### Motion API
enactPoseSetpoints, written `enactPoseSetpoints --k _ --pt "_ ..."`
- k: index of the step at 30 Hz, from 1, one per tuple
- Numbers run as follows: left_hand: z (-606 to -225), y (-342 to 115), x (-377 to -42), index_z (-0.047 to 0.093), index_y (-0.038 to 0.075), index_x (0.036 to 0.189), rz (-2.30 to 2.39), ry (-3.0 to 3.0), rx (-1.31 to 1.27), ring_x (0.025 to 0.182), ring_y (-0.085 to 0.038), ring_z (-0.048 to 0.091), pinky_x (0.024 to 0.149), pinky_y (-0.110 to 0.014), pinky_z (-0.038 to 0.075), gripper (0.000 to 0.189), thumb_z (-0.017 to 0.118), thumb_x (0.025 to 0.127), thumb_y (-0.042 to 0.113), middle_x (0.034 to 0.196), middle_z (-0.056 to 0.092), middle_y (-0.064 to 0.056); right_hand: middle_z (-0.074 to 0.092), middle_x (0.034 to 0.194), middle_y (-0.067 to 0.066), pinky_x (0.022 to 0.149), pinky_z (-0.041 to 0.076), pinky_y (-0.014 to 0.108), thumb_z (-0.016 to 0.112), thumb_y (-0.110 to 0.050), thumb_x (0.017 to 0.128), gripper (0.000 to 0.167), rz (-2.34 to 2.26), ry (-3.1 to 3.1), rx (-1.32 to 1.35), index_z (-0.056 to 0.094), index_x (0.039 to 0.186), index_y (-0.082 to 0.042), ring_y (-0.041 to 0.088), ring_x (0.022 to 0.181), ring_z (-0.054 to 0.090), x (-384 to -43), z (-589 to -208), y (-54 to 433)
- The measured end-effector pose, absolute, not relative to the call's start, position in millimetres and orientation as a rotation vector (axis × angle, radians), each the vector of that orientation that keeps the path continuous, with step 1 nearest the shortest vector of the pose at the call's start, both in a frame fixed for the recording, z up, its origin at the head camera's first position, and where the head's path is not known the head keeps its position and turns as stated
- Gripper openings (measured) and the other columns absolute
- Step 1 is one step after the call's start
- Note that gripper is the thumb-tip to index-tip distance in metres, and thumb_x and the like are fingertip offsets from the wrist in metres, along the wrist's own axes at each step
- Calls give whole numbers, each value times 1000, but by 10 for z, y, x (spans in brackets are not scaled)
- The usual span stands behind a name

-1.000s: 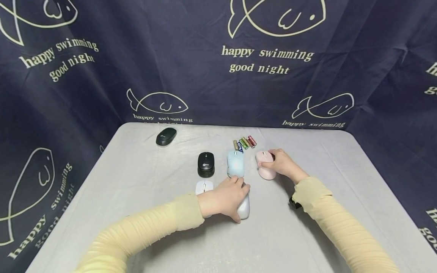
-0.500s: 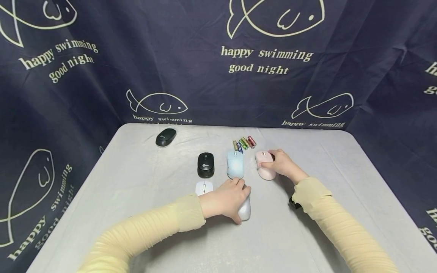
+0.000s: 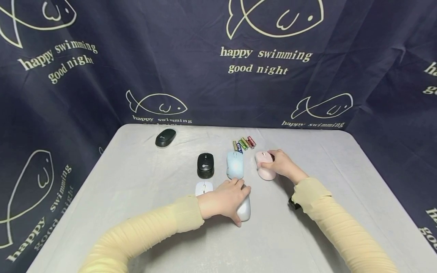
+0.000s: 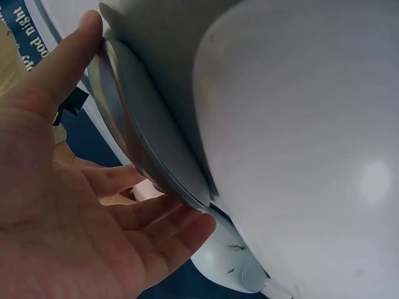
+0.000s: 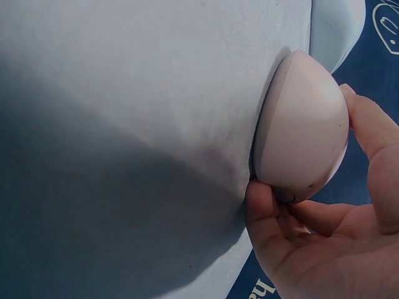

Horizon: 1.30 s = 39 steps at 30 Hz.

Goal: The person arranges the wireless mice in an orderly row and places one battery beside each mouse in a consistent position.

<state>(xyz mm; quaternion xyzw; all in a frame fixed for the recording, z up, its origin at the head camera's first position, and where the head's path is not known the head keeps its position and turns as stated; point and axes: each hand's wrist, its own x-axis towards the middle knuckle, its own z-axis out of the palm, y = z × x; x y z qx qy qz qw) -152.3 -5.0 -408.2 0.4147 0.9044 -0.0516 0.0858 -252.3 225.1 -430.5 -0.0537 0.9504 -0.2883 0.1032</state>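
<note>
In the head view, my left hand (image 3: 225,199) lies over a silver-grey computer mouse (image 3: 244,211), which it partly hides. In the left wrist view, the thumb is at one end of the silver-grey mouse (image 4: 159,134) and the fingers are at its other end. My right hand (image 3: 285,165) grips a pink mouse (image 3: 266,172) by its sides, thumb opposite the fingers, as the right wrist view also shows for the pink mouse (image 5: 305,124). Between the hands, a light blue mouse (image 3: 235,165) rests on the table, just beyond the left fingertips. A white mouse (image 3: 204,187) is partly covered by the left wrist.
A black mouse (image 3: 205,165) stands left of the light blue one, and a dark green-black mouse (image 3: 165,138) sits at the far left. Several small batteries (image 3: 244,143) lie behind the light blue mouse. Patterned navy cloth (image 3: 218,94) hangs around the pale table (image 3: 153,182).
</note>
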Motion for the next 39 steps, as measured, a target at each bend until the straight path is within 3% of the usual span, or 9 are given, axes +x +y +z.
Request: enactPoseSetpoints --k 20,29,39 --pt "-3861 -272 -1642 35 10 144 13 2681 1246 128 -22 39 98 -35 42 107 80 61 59 143 40 -10 40 131 37 103 33 55 69 -38 82 83 -859 2800 -156 35 136 16 48 122 41 -2523 -4327 2258" --pt "-3781 -475 -1761 36 10 143 100 2718 1210 130 -24 38 107 -37 35 99 80 65 53 143 39 -10 41 128 36 103 33 55 70 -37 82 82 -875 2802 -167 36 135 16 47 119 42 -2515 -4325 2268" --pt "-3808 -689 -1925 39 7 141 235 2767 1158 129 -27 37 108 -41 32 95 81 67 47 141 40 -12 41 129 36 102 34 55 70 -39 82 84 -856 2796 -157 34 136 15 46 119 43 -2534 -4325 2269"
